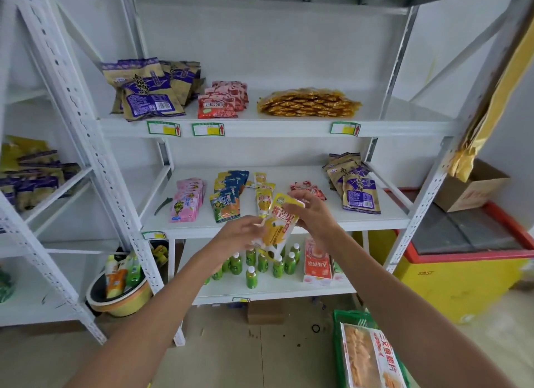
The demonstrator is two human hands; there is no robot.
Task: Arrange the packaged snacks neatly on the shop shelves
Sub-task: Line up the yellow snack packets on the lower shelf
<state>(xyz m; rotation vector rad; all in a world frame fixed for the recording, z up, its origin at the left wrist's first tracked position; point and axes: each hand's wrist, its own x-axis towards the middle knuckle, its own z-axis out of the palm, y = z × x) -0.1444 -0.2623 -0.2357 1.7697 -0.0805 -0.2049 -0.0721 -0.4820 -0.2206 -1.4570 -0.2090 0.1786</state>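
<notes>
Both forearms are stretched towards mid-frame, where a yellow mango snack pouch (281, 224) is pinched between the left hand (241, 234) and right hand (313, 214), in front of the middle shelf (318, 222). If set down carelessly, the leaning yellow pouches (263, 194) (just behind) could be toppled.

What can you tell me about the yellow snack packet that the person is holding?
The yellow snack packet is a glossy plastic pouch with red characters on a white panel and white patches at its lower end. It is tilted, in front of the middle shelf. The left hand grips its lower part, the right hand its upper edge.
</notes>
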